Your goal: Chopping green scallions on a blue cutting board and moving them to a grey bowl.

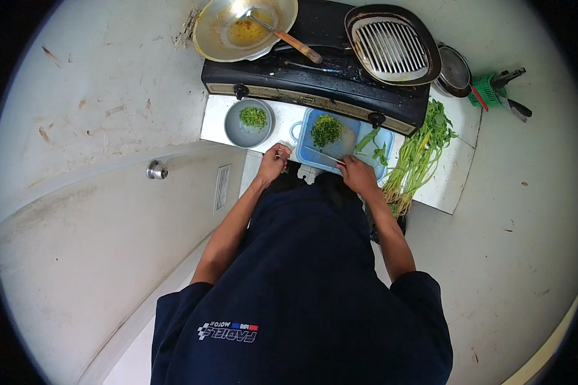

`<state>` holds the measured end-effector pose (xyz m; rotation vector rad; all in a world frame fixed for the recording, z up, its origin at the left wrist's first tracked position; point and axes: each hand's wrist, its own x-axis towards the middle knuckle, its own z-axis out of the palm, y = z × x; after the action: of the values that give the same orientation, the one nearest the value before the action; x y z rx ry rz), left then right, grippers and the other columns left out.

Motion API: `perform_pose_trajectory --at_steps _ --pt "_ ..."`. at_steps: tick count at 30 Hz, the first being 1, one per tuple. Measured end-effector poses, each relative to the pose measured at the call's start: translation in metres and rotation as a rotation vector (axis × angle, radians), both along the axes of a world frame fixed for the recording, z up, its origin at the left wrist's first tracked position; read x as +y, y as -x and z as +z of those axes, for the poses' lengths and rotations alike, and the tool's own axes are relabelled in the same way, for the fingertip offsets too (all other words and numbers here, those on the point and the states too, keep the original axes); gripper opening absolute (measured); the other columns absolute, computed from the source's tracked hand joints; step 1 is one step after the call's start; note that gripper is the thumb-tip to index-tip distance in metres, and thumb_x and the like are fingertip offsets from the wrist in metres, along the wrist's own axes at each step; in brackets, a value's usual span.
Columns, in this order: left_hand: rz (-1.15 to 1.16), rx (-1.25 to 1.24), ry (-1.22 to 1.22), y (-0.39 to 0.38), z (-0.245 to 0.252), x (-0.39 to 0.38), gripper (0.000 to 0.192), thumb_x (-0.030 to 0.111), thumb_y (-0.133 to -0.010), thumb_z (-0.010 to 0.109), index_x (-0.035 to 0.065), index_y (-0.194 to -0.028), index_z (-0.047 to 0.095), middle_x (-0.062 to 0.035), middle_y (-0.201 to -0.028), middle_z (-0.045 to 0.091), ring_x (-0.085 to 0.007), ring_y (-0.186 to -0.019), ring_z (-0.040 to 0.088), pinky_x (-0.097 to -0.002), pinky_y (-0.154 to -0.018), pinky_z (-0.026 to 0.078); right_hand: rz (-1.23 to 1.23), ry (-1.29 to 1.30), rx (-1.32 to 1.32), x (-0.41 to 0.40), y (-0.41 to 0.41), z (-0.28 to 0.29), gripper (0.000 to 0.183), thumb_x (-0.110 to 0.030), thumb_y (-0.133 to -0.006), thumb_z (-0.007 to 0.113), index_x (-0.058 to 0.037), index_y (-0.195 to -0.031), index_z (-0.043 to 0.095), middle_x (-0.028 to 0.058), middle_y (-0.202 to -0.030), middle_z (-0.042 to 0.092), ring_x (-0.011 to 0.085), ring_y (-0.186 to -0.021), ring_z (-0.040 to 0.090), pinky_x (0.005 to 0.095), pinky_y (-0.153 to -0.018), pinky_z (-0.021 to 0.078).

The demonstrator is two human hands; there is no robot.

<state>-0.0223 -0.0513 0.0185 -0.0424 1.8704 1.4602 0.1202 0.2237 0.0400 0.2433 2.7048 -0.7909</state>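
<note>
My right hand (357, 174) is closed around the handle of a knife (320, 154), whose blade lies over the near left part of a blue plastic cutting board (386, 167). A pile of finely chopped greens (326, 130) sits on the board, with loose green leaves (367, 140) at its right end. My left hand (273, 161) is at the counter's front edge, left of the board, fingers bent together; a bit of green shows just below it, and whether the fingers pinch anything cannot be made out. Behind it, a grey bowl (248, 140) holds more chopped greens (253, 118).
A black gas stove (318, 82) stands behind the board, bearing a wok (212, 29) with a wooden-handled ladle (298, 45) and a grill pan (429, 53). Long-stemmed leafy greens (416, 154) lie at right. Beyond are a pan (455, 70) and a green basket (485, 90) with knives.
</note>
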Motion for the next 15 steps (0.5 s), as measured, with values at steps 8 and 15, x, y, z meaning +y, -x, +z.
perform_pose_trajectory --at_steps 8,15 --pt "-0.097 0.093 0.083 0.002 -0.005 0.017 0.016 0.017 -0.103 0.065 0.0022 -0.109 0.068 -0.0004 -0.084 0.062 -0.009 -0.07 0.057 -0.0267 -0.064 0.047 -0.061 -0.025 0.036 0.017 0.026 -0.008 0.033 -0.036 -0.103 0.057 -0.004 -0.109 0.065 0.0186 -0.104 0.07 0.0422 -0.09 0.071 0.0533 -0.077 0.0571" --pt "-0.188 0.389 0.231 -0.007 -0.001 0.057 0.013 0.011 -0.098 0.068 -0.0006 -0.105 0.071 -0.0112 -0.093 0.072 -0.0194 -0.084 0.068 -0.0346 -0.077 0.054 -0.048 0.078 0.008 0.017 0.016 -0.007 0.035 -0.038 -0.104 0.056 -0.0041 -0.109 0.065 0.0193 -0.105 0.07 0.0427 -0.092 0.071 0.0531 -0.078 0.0565"
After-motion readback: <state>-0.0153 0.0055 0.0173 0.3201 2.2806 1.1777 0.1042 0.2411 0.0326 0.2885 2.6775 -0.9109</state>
